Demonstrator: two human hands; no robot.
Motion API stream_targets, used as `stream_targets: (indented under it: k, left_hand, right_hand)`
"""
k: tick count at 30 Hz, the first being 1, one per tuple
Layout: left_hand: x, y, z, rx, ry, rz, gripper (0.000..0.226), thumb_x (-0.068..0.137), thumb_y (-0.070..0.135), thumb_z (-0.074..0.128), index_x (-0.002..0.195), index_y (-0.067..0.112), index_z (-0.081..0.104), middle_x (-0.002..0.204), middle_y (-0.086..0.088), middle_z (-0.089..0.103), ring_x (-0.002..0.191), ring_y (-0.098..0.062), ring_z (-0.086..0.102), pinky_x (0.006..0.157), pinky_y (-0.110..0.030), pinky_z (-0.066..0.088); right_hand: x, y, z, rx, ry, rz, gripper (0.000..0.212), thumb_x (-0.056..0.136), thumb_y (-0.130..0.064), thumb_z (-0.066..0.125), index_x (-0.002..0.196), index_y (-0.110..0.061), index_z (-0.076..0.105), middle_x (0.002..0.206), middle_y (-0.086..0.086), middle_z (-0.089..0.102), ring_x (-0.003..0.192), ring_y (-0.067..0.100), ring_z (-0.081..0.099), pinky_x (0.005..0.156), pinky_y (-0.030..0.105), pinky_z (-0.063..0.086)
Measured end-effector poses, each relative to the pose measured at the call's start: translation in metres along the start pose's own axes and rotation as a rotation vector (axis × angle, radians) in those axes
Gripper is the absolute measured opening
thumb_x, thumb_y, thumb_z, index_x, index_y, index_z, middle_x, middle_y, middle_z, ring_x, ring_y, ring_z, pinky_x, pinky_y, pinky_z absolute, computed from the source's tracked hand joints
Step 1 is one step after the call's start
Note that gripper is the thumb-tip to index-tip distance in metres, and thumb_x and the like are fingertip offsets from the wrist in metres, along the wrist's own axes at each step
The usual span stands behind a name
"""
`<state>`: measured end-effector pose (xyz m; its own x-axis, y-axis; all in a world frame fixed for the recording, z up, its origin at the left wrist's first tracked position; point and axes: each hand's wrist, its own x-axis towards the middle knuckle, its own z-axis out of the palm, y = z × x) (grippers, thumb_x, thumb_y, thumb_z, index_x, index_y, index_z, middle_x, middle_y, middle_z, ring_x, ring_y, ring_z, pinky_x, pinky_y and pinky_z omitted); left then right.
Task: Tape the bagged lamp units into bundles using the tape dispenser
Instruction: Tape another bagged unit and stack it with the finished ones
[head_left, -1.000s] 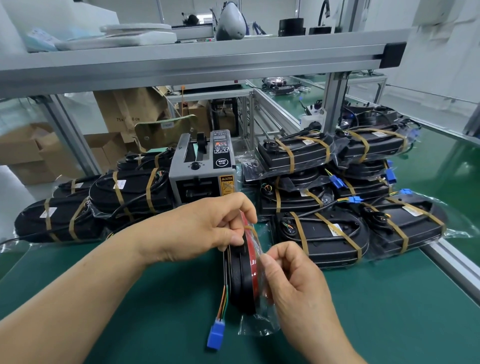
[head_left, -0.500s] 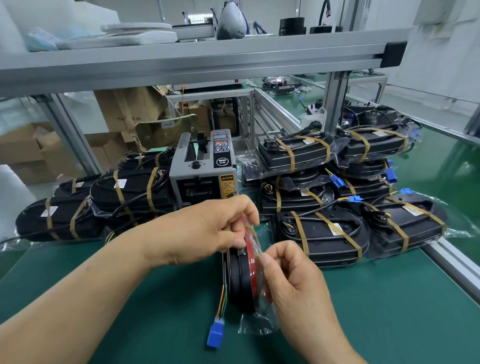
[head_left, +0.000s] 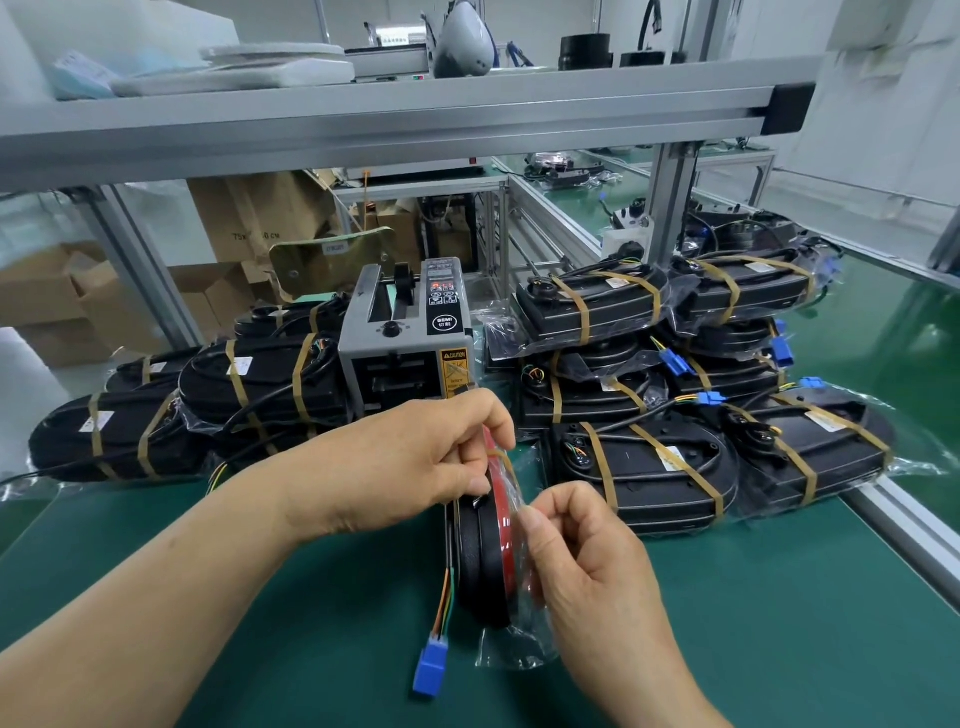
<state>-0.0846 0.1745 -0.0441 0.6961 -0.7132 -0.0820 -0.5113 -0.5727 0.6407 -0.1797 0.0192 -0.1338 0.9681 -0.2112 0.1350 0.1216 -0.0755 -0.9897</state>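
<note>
Black, red-faced bagged lamp unit (head_left: 488, 561) on edge, long axis running away from viewer; left hand (head_left: 405, 467) pinches its top, right hand (head_left: 587, 561) its side.

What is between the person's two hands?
In the head view, the bagged lamp unit stands on edge on the green mat between them; the left hand pinches its top, the right hand holds the bag's side.

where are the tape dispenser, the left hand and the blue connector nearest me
tape dispenser (head_left: 408, 340): head view, grey top casing
left hand (head_left: 410, 467): head view, back of the hand
blue connector (head_left: 431, 667): head view, plastic body below the wires
</note>
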Motion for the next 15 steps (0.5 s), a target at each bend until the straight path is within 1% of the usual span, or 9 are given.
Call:
stream_targets:
  k: [4,7,8,10,13,15]
  left_hand:
    - [-0.0008,0.0004,-0.0016,-0.01,0.003,0.003,0.03,0.094,0.012,0.063,0.105,0.037,0.052,0.083,0.006,0.06,0.066,-0.007,0.051,0.066,-0.024,0.048]
    - [-0.004,0.0016,-0.0059,-0.022,0.003,0.031,0.031,0.094,0.011,0.063,0.106,0.038,0.052,0.085,0.004,0.059,0.075,-0.022,0.054,0.071,-0.035,0.051]
    - [-0.0043,0.0024,-0.0064,-0.024,-0.003,0.036,0.032,0.094,0.01,0.063,0.105,0.038,0.053,0.086,0.003,0.059,0.077,-0.025,0.055,0.072,-0.037,0.051]
    - [-0.0039,0.0038,-0.0052,-0.02,-0.016,0.033,0.031,0.094,0.01,0.062,0.105,0.037,0.053,0.087,0.003,0.059,0.077,-0.024,0.054,0.073,-0.038,0.05]
    - [-0.0021,0.0051,-0.0022,-0.008,-0.019,0.025,0.03,0.094,0.009,0.062,0.105,0.036,0.052,0.086,0.005,0.059,0.072,-0.014,0.052,0.072,-0.034,0.05]
    - [-0.0013,0.0055,-0.0013,0.0,-0.023,0.02,0.03,0.095,0.01,0.062,0.105,0.036,0.052,0.086,0.005,0.059,0.072,-0.012,0.052,0.072,-0.032,0.05]
  right_hand:
    - [0.0006,0.0008,-0.0005,-0.024,0.002,-0.015,0.02,0.096,-0.021,0.061,0.077,-0.025,0.058,0.055,-0.007,0.052,0.05,0.006,0.046,0.05,0.019,0.04]
    - [0.0008,0.0013,-0.0007,-0.024,-0.003,-0.006,0.02,0.096,-0.023,0.061,0.077,-0.026,0.057,0.056,-0.007,0.05,0.052,0.009,0.045,0.05,0.02,0.04]
    - [0.0008,0.0017,-0.0009,-0.029,-0.002,-0.005,0.02,0.096,-0.024,0.061,0.077,-0.026,0.057,0.057,-0.007,0.051,0.052,0.009,0.045,0.05,0.02,0.04]
    - [0.0007,0.0017,-0.0007,-0.033,-0.001,-0.007,0.02,0.096,-0.024,0.061,0.077,-0.026,0.057,0.057,-0.007,0.052,0.052,0.008,0.045,0.049,0.019,0.04]
    - [0.0008,0.0009,-0.0005,-0.022,-0.002,0.001,0.019,0.096,-0.024,0.061,0.077,-0.026,0.058,0.058,-0.005,0.053,0.052,0.009,0.045,0.049,0.019,0.039]
    - [0.001,0.0015,-0.001,-0.028,-0.002,0.001,0.019,0.096,-0.025,0.061,0.078,-0.026,0.058,0.059,-0.004,0.054,0.053,0.009,0.046,0.049,0.019,0.039]
